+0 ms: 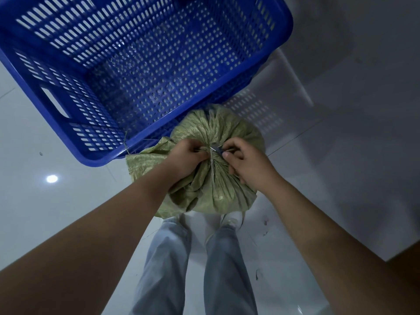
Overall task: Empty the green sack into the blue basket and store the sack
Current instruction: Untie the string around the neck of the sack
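Green sack (213, 178) stood upright on the white tiled floor (45, 212), just in front of the person's feet, its far side touching the near corner of the blue basket (95, 155). Sack neck was gathered and tied with thin string (211, 165); a loose flap of sack fabric lay to the left by the basket rim. Left hand (189, 158) gripped the bunched neck, fingers curled tight on the fabric at the tie. Right hand (244, 161) was clamped on a small metal-bladed tool (217, 150), maybe scissors or a cutter, too small to tell, with its tip at the string. Right fingers (229, 148) pinched together around it.

Basket was perforated plastic with a cut-out handle slot (55, 102) in the left wall; inside showed only the slotted bottom. It sat on the floor beyond the sack. A few straw-like strands lay by the basket's near corner.

Light blue trouser legs (177, 258) and a pale shoe (231, 221) showed below the sack. No brand, label or readable writing visible on sack or basket; the sack weave was plain.
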